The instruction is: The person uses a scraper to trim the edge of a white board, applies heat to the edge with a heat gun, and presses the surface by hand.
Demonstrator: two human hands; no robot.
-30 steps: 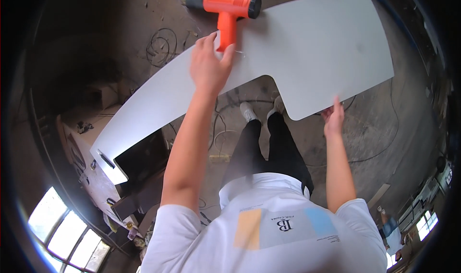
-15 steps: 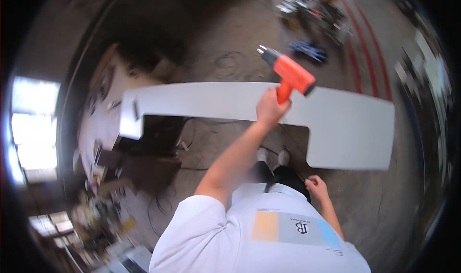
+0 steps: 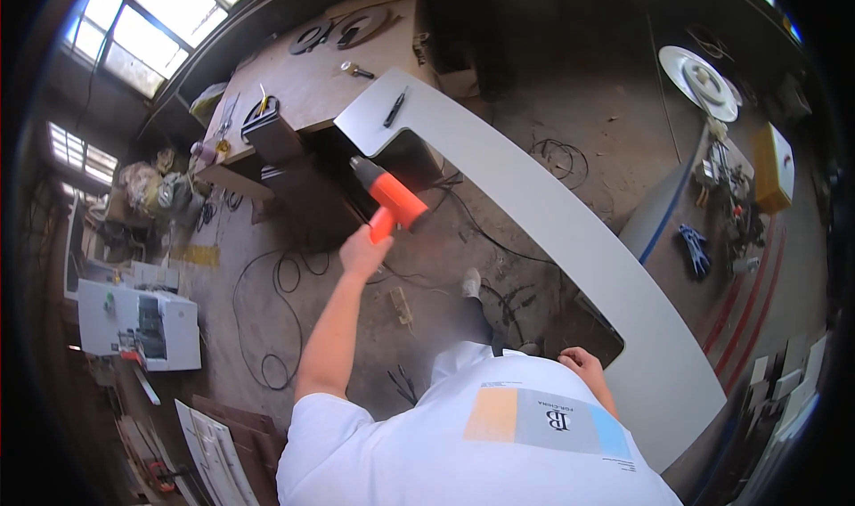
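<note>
My left hand (image 3: 363, 255) is wrapped round the handle of an orange heat gun (image 3: 398, 199). Its dark nozzle points up and left, toward dark brown boxes or panels (image 3: 307, 199). The gun is in the air, apart from the long white panel (image 3: 570, 208), which has a cut-out along its near side. On the panel's far left end lies a slim black pen-like tool (image 3: 394, 108). Beside my shirt, near the panel's inner edge, is my right hand (image 3: 583, 363). Its fingers are curled in, and whatever they may hold is hidden.
A wooden workbench (image 3: 307, 83) with tools stands at the far left. Black cables (image 3: 276, 328) loop across the floor, near a power strip (image 3: 402, 306). To the right are a second table (image 3: 663, 208), a blue glove (image 3: 693, 249) and a yellow container (image 3: 775, 167).
My view and body have turned left, toward the workbench. My left hand has carried the heat gun from above the panel to its near left side. The right hand stays curled at my side.
</note>
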